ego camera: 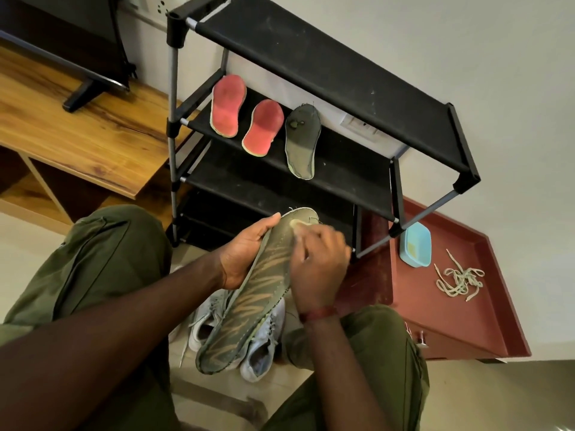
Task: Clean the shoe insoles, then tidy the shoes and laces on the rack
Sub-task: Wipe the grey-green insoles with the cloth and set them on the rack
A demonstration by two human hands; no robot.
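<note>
— While the left hand (245, 253) clamps the olive striped insole (249, 300) by its left edge, where's the right hand (317, 262)?
— Pinching a pale cloth (297, 227) against its far tip, near the black fabric rack (311, 169).

— What lay on the rack (311, 57)?
— Beyond the hands, its second shelf (342, 169) carried two red insoles (228, 105) (263, 127) and a dark one (302, 140).
— And the floor (217, 396)?
— White shoes (261, 353) beneath the hands; laces (460, 279) and a blue tub (415, 244) on the red surface (451, 321) to their right.
</note>
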